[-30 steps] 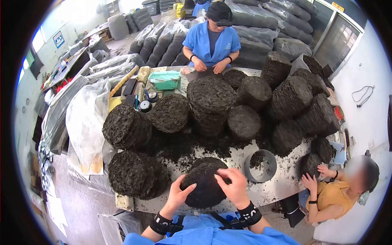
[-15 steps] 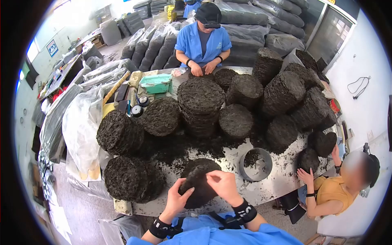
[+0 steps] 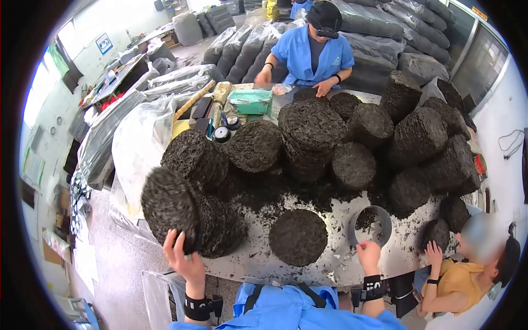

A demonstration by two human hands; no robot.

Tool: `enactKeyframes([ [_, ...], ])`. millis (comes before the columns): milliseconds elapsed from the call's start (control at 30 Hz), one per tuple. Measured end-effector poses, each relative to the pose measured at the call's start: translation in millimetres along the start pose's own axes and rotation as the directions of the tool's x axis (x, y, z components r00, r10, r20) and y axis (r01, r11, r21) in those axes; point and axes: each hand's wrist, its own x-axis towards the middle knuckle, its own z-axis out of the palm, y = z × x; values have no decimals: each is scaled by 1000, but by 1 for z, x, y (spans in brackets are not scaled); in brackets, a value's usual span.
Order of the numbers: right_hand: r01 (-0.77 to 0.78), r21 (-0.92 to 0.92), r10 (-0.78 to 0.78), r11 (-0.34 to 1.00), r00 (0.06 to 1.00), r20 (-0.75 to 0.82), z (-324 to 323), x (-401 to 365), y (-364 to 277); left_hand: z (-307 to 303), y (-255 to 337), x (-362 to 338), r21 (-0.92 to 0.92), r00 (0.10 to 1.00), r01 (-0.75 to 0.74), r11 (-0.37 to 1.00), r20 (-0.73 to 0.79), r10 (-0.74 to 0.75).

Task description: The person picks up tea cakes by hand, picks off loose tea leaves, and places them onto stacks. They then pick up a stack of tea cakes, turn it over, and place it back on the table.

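My left hand (image 3: 184, 259) grips the lower edge of a dark round seaweed-like cake (image 3: 169, 208), slightly blurred and tilted up beside the front-left stack (image 3: 219, 225) of similar cakes. My right hand (image 3: 369, 254) is held in a pinch at the near edge of a metal ring (image 3: 352, 224); whether anything is between the fingertips is hidden. Between my hands, another round dark cake (image 3: 298, 237) lies flat on the metal table (image 3: 247, 268). Loose dark flakes are scattered inside the ring and around it.
Tall stacks of dark cakes (image 3: 312, 129) crowd the table's middle and right. A green basin (image 3: 250, 102) and round containers (image 3: 221, 134) stand at the back left. One co-worker (image 3: 313, 55) faces me across the table; another (image 3: 462, 275) sits at the right.
My left hand has moved left with a dark cake to the front-left stack. My right hand has gone from the middle cake to the metal ring. The view has turned left.
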Motion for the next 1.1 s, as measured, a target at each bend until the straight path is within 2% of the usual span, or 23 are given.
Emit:
enactKeyframes([
  [33,7,47,-7,999,1000,-13,9,-1,-5,4,2,-2,66,983,70,995,164,-80],
  [67,12,96,-9,995,999,-33,16,-2,-14,13,-5,-15,50,973,57,997,222,-67],
  [133,26,131,-26,991,1000,2,19,-6,-41,21,5,-35,-75,966,-22,997,256,40],
  [167,58,157,-67,986,996,52,20,-7,-55,31,8,-43,-250,923,-64,966,353,152],
  [200,44,184,-65,982,991,113,20,-7,-70,41,16,-51,-414,866,-73,907,426,263],
  [267,42,194,-79,980,980,185,34,-11,-86,72,44,-59,-583,638,180,792,682,357],
  [333,194,103,-204,975,975,89,65,-11,-83,119,65,-78,-653,538,-11,757,634,555],
  [367,214,102,-222,971,972,74,69,-14,-84,134,72,-91,-657,550,-10,754,626,553],
  [433,226,115,-227,967,974,-3,64,-19,-96,152,81,-112,-531,423,-296,794,672,608],
  [467,219,105,-220,970,976,-3,56,-20,-95,157,82,-118,-541,420,-290,790,669,613],
  [533,-30,416,-43,909,985,164,47,-20,-93,159,85,-123,-530,421,-143,836,732,536],
  [567,-150,534,36,832,975,218,49,-17,-87,159,84,-125,-561,463,-99,822,705,537],
  [600,-161,531,47,832,974,221,45,-19,-88,159,82,-126,-565,454,-94,820,708,541],
  [667,112,303,-97,946,993,-63,34,-20,-95,163,75,-126,-642,475,-55,764,656,586],
  [700,359,65,-322,931,893,-314,27,-18,-104,164,75,-127,-647,479,-77,758,643,597],
  [733,361,65,-324,930,892,-315,28,-18,-106,164,76,-128,-646,481,-78,759,643,596],
  [800,372,200,-379,906,926,-7,34,-18,-108,163,80,-131,-600,469,-157,785,654,594],
  [833,315,212,-335,925,940,65,44,-19,-111,163,82,-132,-601,468,-157,784,653,595],
  [867,313,211,-332,926,941,63,49,-19,-113,163,83,-133,-595,467,-160,788,657,591],
  [933,349,86,-354,933,934,54,56,-18,-120,164,84,-134,-588,467,-162,792,662,587],
  [1000,311,32,-313,950,947,75,72,-15,-118,166,84,-136,-580,435,-181,794,677,594],
  [1067,294,-117,-287,949,955,73,84,-10,-117,165,90,-138,-564,431,-210,798,680,594],
  [1100,283,-115,-277,952,959,65,84,-8,-117,164,93,-137,-548,433,-235,803,681,591],
])
